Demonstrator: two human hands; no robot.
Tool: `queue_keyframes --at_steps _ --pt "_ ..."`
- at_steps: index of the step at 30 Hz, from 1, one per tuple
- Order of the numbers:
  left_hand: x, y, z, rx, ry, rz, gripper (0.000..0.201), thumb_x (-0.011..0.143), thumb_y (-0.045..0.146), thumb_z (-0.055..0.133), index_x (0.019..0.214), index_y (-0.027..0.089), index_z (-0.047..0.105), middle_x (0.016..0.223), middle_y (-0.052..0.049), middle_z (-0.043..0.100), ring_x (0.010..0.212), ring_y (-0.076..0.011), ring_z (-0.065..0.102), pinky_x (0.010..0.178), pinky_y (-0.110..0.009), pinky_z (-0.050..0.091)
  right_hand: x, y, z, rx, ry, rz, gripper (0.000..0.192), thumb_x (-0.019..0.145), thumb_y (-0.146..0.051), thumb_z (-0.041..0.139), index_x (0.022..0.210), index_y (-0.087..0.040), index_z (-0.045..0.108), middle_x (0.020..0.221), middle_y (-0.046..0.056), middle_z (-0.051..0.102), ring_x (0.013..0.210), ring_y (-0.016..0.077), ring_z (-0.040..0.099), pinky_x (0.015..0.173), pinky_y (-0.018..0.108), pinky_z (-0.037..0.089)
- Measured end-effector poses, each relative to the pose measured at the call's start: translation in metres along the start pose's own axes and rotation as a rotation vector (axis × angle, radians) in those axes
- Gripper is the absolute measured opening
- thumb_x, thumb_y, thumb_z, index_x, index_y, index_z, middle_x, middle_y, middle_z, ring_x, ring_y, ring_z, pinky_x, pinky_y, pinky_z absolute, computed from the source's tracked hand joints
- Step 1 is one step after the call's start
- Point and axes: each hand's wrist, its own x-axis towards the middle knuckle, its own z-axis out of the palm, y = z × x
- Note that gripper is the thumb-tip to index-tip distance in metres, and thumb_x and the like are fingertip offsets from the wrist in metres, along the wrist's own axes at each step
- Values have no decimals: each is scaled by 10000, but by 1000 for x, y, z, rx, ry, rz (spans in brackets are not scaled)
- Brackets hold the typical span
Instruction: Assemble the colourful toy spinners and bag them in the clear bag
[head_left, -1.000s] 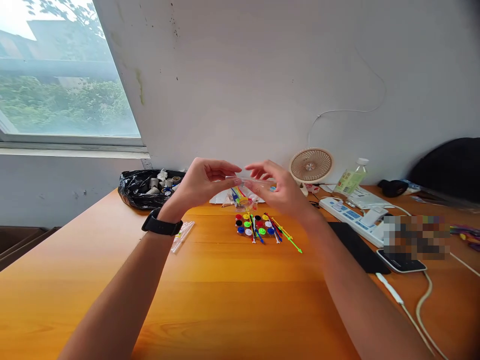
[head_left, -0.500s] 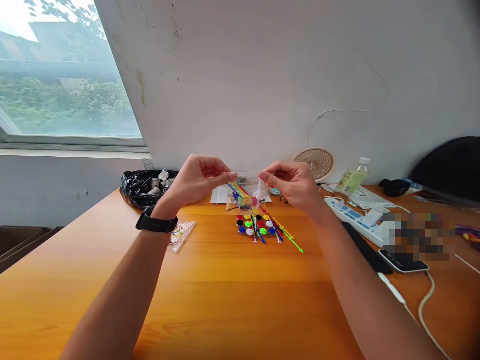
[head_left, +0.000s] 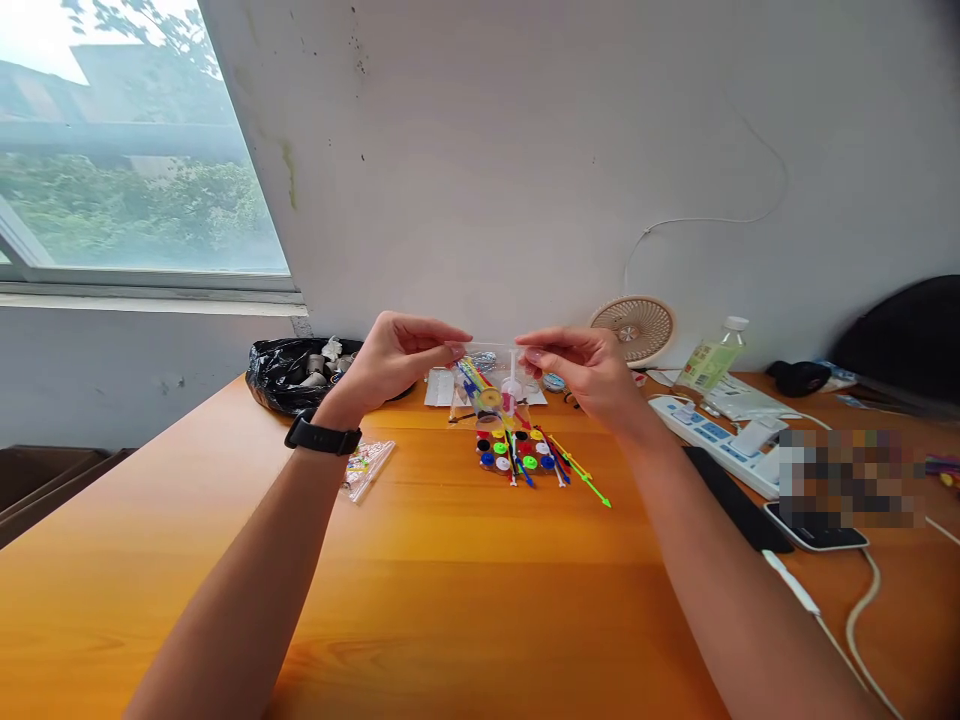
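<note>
A small clear bag [head_left: 491,385] is hanging in the air above the middle of the counter [head_left: 450,590], near its far edge. Bright sticks and little round pieces are sitting inside it. The left hand [head_left: 394,360] is pinching the bag's top left corner in a tight grip. The right hand [head_left: 585,368] is pinching the top right corner the same way. It looks like the hands are working on the bag's top edge; I cannot tell if it is being opened or pressed shut. Either way, the fingers need to keep hold of the thin top strip. Under the bag, a pile of colored pieces [head_left: 525,455] is lying on the counter. Another small bag [head_left: 365,467] is lying toward the left edge, and a black bag [head_left: 289,372] is sitting at the far edge.
</note>
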Motion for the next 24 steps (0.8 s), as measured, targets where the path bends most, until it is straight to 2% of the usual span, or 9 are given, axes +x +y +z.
queue_keyframes --at_steps 5,10,12,15,17,20,22,24 --pt "3 0 1 73 -7 64 205 859 338 791 933 149 820 882 -90 800 787 -164 731 738 -279 626 1 -4 5 -42 8 -71 140 875 -378 816 933 -255 847 890 47 789 818 186 724 738 341 616" --pt "2 6 5 19 23 38 95 806 243 786 814 150 802 767 -60 765 693 -135 696 674 -253 597 2 -3 13 -108 73 -195 131 911 -370 776 908 -252 834 876 45 763 799 181 689 730 345 596" --pt "1 10 7 -2 12 22 100 794 249 810 781 150 801 734 -56 752 684 -136 692 664 -250 585 2 -3 15 -142 95 -247 115 925 -334 753 905 -254 833 882 44 758 807 181 685 736 342 586" --pt "0 14 9 19 11 11 217 811 334 835 728 142 782 695 -58 731 661 -138 676 624 -249 560 1 -5 17 -168 113 -285 115 931 -297 729 903 -252 831 898 51 756 813 188 688 731 346 582" --pt "1 15 10 37 3 -3 239 810 366 849 796 135 790 726 -63 741 678 -144 682 635 -253 563 1 -8 16 -172 114 -291 117 925 -281 721 891 -248 828 902 55 753 809 191 689 726 350 584" --pt "2 13 10 128 -63 -21 293 835 379 830 1002 140 805 851 -80 779 771 -171 714 716 -281 584 -1 -11 13 -187 73 -277 129 912 -253 705 848 -240 817 898 57 747 820 197 690 753 358 586" --pt "2 10 10 247 -117 4 262 890 387 771 1008 156 807 900 -82 788 819 -183 718 751 -291 576 -2 -11 12 -206 23 -226 115 910 -252 696 887 -239 808 894 49 738 836 197 689 770 352 582" --pt "2 8 11 347 -151 44 231 937 380 710 960 169 802 901 -73 785 819 -177 704 739 -281 554 -3 -11 13 -239 -12 -169 147 912 -279 711 1030 -251 794 925 39 730 866 198 687 781 340 576"
